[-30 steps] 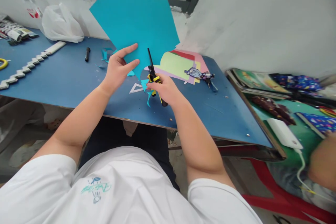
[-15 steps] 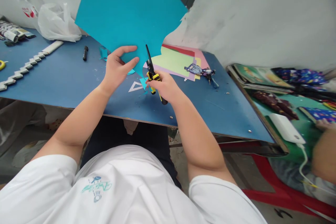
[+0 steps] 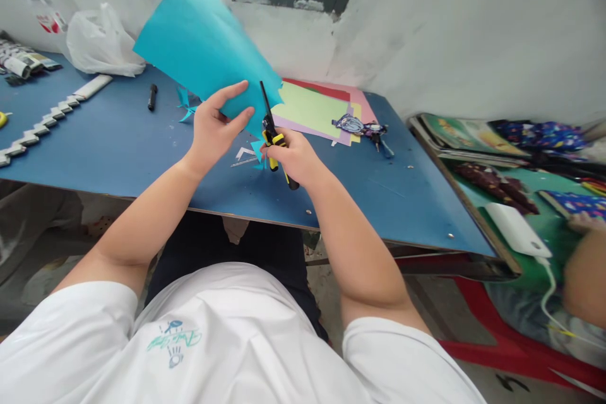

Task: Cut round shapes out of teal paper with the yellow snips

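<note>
My left hand (image 3: 215,123) pinches the lower edge of a large teal paper sheet (image 3: 203,50), which tilts up and to the left above the blue table (image 3: 118,139). In my right hand (image 3: 293,156) I grip black scissors with yellow handles (image 3: 272,136), blades pointing up against the sheet's cut right edge. Small teal scraps (image 3: 258,154) lie on the table under my hands.
A stack of coloured sheets (image 3: 317,110) and a keyring (image 3: 362,128) lie behind my right hand. Farther left are a black marker (image 3: 152,96), a white zigzag strip (image 3: 52,117) and a plastic bag (image 3: 101,41). Another person's arm (image 3: 584,281) is at the right by a white power bank (image 3: 516,230).
The teal sheet has swung down and to the left, uncovering the wall and the coloured sheets. Both hands stay in nearly the same place.
</note>
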Available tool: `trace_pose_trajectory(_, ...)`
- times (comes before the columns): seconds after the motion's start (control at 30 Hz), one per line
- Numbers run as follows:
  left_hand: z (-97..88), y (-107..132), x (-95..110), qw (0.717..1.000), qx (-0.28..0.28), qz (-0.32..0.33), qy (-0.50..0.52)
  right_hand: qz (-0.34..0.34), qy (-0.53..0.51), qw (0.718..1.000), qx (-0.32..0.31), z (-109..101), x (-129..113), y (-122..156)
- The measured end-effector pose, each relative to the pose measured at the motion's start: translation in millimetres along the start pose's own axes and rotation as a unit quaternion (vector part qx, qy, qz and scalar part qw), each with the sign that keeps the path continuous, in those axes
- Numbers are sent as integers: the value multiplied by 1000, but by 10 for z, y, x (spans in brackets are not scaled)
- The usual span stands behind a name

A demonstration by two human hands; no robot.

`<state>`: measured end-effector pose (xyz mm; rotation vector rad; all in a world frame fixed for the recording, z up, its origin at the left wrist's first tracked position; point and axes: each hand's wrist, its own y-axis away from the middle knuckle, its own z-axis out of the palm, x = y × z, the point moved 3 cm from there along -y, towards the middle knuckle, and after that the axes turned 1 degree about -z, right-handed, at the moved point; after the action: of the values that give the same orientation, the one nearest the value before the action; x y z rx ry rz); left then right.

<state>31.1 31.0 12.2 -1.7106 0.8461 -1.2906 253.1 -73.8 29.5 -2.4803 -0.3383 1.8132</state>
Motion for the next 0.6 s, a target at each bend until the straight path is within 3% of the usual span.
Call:
trace_pose_trajectory(0.17, 9, 28, 73, 1000, 10, 1, 5, -5, -4, 1000, 4, 1, -2, 5)
trace_pose_trajectory(0.6, 61, 58, 200, 999, -34, 0, 35, -3, -7, 1000, 24, -7, -18, 9)
